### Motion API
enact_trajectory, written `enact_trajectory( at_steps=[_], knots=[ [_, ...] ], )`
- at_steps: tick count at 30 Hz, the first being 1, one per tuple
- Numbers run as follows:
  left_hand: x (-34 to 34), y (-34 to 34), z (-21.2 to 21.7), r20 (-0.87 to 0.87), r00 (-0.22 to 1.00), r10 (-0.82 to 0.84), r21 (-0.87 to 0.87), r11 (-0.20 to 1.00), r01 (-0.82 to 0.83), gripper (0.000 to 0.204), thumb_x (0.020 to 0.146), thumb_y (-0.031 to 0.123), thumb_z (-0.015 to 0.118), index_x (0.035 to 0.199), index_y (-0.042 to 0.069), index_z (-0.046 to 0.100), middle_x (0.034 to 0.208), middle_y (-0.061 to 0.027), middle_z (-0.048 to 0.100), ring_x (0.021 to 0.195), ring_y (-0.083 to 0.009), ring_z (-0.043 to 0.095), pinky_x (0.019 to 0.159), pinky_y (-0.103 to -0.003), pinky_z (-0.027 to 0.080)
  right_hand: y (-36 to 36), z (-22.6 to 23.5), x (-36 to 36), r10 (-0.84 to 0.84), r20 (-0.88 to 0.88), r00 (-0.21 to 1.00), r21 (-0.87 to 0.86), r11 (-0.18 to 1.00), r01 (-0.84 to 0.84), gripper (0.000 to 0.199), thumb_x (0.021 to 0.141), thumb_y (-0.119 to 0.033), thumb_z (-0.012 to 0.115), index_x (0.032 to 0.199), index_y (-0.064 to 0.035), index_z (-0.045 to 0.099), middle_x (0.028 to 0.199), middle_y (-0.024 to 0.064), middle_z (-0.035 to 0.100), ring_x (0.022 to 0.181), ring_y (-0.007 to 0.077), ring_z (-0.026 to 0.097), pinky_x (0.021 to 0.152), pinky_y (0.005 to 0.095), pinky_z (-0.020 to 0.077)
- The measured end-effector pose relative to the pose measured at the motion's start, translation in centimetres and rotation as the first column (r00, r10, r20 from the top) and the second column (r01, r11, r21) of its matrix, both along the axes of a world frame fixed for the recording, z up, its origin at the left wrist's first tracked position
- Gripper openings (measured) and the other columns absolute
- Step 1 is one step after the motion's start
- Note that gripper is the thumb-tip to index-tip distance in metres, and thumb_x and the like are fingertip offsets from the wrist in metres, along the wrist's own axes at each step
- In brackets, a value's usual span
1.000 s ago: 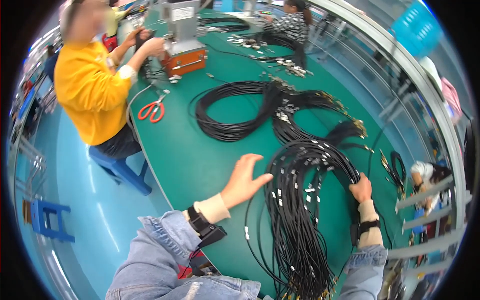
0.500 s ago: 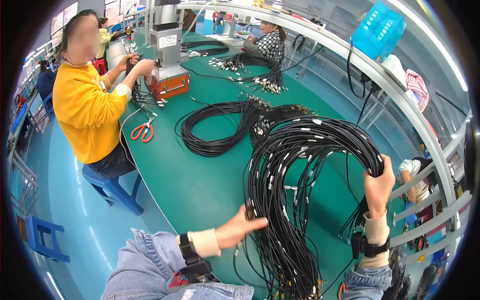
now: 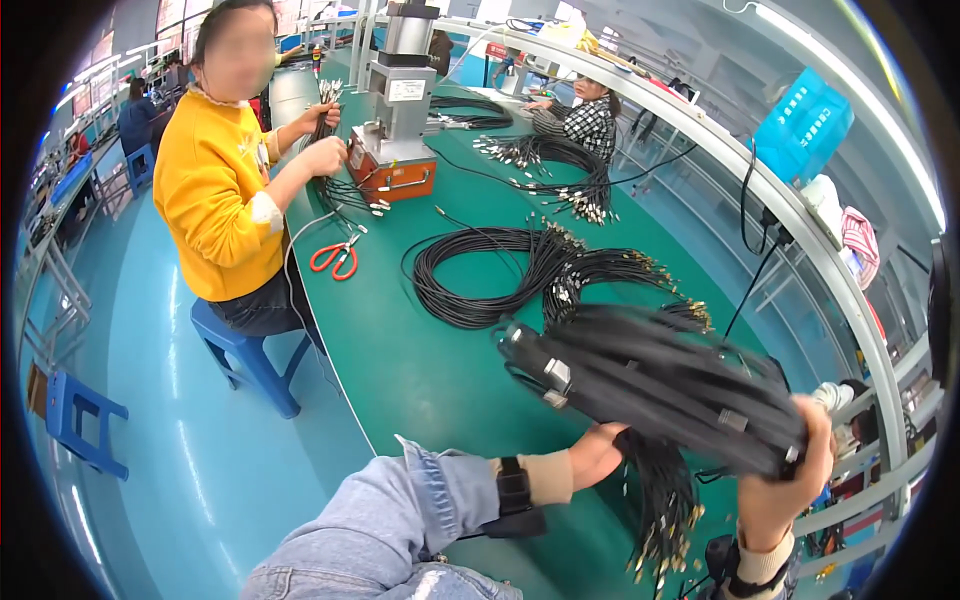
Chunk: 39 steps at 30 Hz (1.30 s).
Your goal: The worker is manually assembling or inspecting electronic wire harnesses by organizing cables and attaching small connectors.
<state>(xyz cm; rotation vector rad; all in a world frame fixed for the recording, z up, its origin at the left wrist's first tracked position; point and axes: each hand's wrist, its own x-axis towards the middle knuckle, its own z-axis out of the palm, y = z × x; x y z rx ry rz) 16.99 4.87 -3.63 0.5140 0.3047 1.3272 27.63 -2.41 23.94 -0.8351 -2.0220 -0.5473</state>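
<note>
1. One blue container was at the upper right; you couldn't tell its contents.
2. One blurred black cable bundle was raised over the green table; one pair of red-handled scissors lay farther left.
3. Your right hand clamped its fingers around the bundle's right end; your left hand reached its lower edge, fingers hidden, state impossible to tell.

Pale lettering marks the blue container; the grey machine bears a white label, illegibly small.

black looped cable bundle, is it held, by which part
The right hand grips the looped black cable bundle at its right end; whether the left hand grips it is hidden.
</note>
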Motion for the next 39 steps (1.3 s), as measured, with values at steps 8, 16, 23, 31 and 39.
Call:
enact_trajectory(
  at_steps=[8, 16, 23, 31, 39],
  knots=[
    [-2.2, 5.2, 0.3, -0.413, 0.896, 0.161, 0.378, 0.926, 0.008, 0.026, 0.09, 0.02, 0.057, 0.113, 0.008, 0.057, 0.124, -0.0088, 0.05, 0.107, -0.0188, 0.051, 0.089, -0.032, 0.043, -4.7, -2.5, 3.4, 0.151, 0.421, 0.895, -0.094, 0.988, -0.123, 0.036, 0.063, -0.007, 0.067, 0.097, -0.0012, 0.057, 0.087, 0.0149, 0.061, 0.072, 0.0307, 0.06, 0.064, 0.0372, 0.0486],
    [-4.2, 9.2, -1.5, -0.679, 0.628, 0.38, 0.596, 0.785, 0.169, 0.03, 0.089, 0.021, 0.055, 0.116, 0.007, 0.056, 0.127, -0.0115, 0.048, 0.11, -0.0225, 0.051, 0.091, -0.034, 0.043, -5.1, -16.1, 9.1, 0.245, 0.372, 0.895, -0.488, 0.872, -0.036, 0.033, 0.064, -0.002, 0.063, 0.096, -0.0001, 0.056, 0.085, 0.0161, 0.061, 0.072, 0.0335, 0.06, 0.064, 0.0397, 0.0501],
    [-3.0, 11.4, -4.4, -0.783, 0.361, 0.506, 0.62, 0.596, 0.51, 0.033, 0.088, 0.021, 0.054, 0.118, 0.006, 0.055, 0.13, -0.0138, 0.047, 0.113, -0.0257, 0.05, 0.092, -0.036, 0.042, -3.0, -18.5, 8.9, 0.339, 0.304, 0.89, -0.52, 0.842, -0.142, 0.047, 0.051, -0.002, 0.066, 0.097, -0.0014, 0.056, 0.075, 0.0096, 0.057, 0.061, 0.0237, 0.057, 0.055, 0.033, 0.0437],
    [-13.7, 14.0, -2.3, -0.547, -0.057, 0.835, 0.541, 0.405, 0.737, 0.037, 0.087, 0.022, 0.052, 0.12, 0.006, 0.055, 0.133, -0.0164, 0.045, 0.115, -0.0293, 0.049, 0.094, -0.038, 0.042, -3.0, -19.5, 9.2, 0.135, 0.19, 0.972, -0.539, 0.842, -0.011, 0.041, 0.053, -0.004, 0.065, 0.092, -0.0041, 0.055, 0.068, 0.0066, 0.054, 0.058, 0.0265, 0.056, 0.053, 0.0371, 0.0434],
    [-21.4, 6.1, 2.6, -0.947, -0.007, 0.321, 0.305, 0.905, 0.296, 0.046, 0.093, 0.035, 0.048, 0.125, 0.003, 0.05, 0.131, -0.0176, 0.047, 0.117, -0.035, 0.048, 0.099, -0.04, 0.039, -2.6, -19.0, 8.4, 0.184, 0.103, 0.978, -0.563, 0.821, -0.095, 0.045, 0.049, -0.004, 0.07, 0.092, -0.0042, 0.055, 0.064, 0.0093, 0.054, 0.056, 0.0308, 0.055, 0.053, 0.0391, 0.0437]
  ],
)
